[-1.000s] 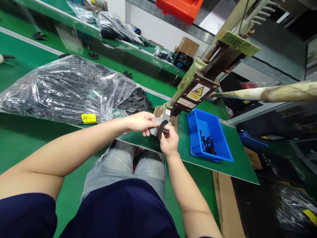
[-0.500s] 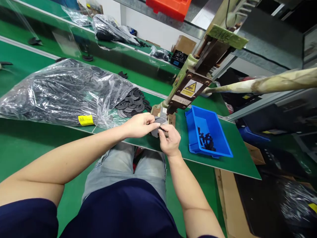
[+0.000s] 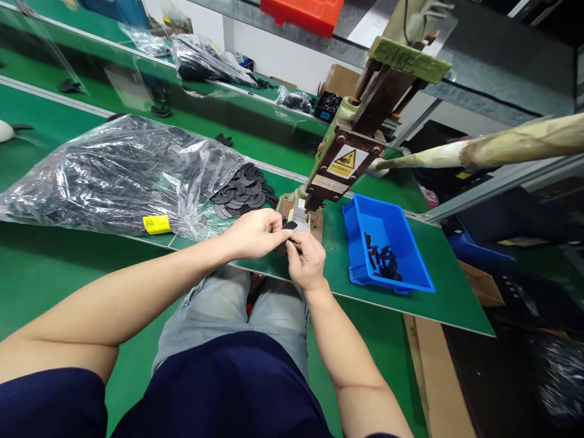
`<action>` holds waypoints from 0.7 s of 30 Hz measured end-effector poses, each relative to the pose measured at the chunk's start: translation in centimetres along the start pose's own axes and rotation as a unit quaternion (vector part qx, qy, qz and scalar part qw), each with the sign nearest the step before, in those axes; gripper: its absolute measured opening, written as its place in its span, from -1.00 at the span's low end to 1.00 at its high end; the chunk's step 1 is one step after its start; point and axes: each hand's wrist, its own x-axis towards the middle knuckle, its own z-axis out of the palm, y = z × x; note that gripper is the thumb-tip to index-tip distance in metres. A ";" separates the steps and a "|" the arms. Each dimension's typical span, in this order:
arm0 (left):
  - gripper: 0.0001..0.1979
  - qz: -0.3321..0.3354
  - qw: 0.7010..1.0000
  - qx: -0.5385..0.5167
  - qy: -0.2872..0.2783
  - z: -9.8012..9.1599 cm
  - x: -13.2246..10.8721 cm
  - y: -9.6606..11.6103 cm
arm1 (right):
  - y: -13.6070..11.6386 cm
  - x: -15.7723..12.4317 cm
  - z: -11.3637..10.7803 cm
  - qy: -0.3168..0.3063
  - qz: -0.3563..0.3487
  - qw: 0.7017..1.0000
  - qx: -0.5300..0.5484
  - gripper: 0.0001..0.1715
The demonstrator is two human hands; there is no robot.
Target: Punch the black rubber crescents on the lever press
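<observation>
"Left hand (image 3: 258,233): what's it holding?"

"A dark piece (image 3: 289,224), pinched between thumb and fingers, in front of the press (image 3: 347,146); the right hand (image 3: 308,260) curls nearly closed beside it; whether it grips too, I cannot tell."

"And around the 2 hands?"

"Curved pieces (image 3: 246,191) beside a clear bag (image 3: 114,176), left; a blue bin (image 3: 387,226), right, on the bench (image 3: 449,289)."

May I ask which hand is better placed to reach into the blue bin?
Probably the right hand: it is nearer the blue bin, while the left hand is nearer the loose dark pieces.
</observation>
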 end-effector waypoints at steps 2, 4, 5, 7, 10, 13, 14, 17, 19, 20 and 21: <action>-0.59 -0.018 1.000 -0.011 -0.018 0.1 0.4 0.1 | 0.0 -0.1 0.0 0.001 0.004 1.000 0.000 -0.86; -0.57 -0.037 0.997 -0.057 -0.034 0.3 0.8 0.0 | 0.1 -0.2 -0.1 0.017 0.019 1.000 0.006 -0.85; -0.58 -0.041 0.995 -0.085 -0.030 0.4 0.9 -0.1 | 0.2 -0.3 -0.1 0.028 0.030 0.999 0.016 -0.84; -0.60 -0.046 0.988 -0.144 -0.018 0.6 1.0 -0.5 | 0.4 -0.4 -0.3 0.048 0.051 0.997 0.044 -0.83; -0.49 -0.083 0.961 -0.250 -0.079 0.8 1.0 -1.2 | 0.8 -0.3 -0.3 0.045 0.063 0.994 0.079 -0.84; -0.44 -0.125 0.927 -0.328 -0.129 0.6 1.5 -2.3 | 1.3 -0.1 -0.3 0.015 0.084 0.994 0.072 -0.79; -0.43 -0.135 0.923 -0.340 -0.116 0.5 1.9 -2.9 | 1.5 -0.2 -0.4 0.007 0.096 0.993 0.069 -0.72; -0.46 -0.170 0.927 -0.331 -0.041 -0.2 3.9 -4.9 | 1.7 -1.1 -1.3 -0.006 0.124 0.989 0.078 -0.53; -0.51 -0.208 0.929 -0.304 0.011 -0.6 6.1 -6.1 | 1.3 -2.0 -2.4 -0.011 0.116 0.989 0.088 -0.54; -0.54 -0.228 0.928 -0.292 0.038 -0.8 7.6 -6.5 | 0.9 -2.5 -3.1 -0.016 0.105 0.990 0.092 -0.56; -0.57 -0.244 0.926 -0.282 0.064 -1.0 9.3 -6.8 | 0.4 -2.9 -3.7 -0.027 0.093 0.991 0.096 -0.56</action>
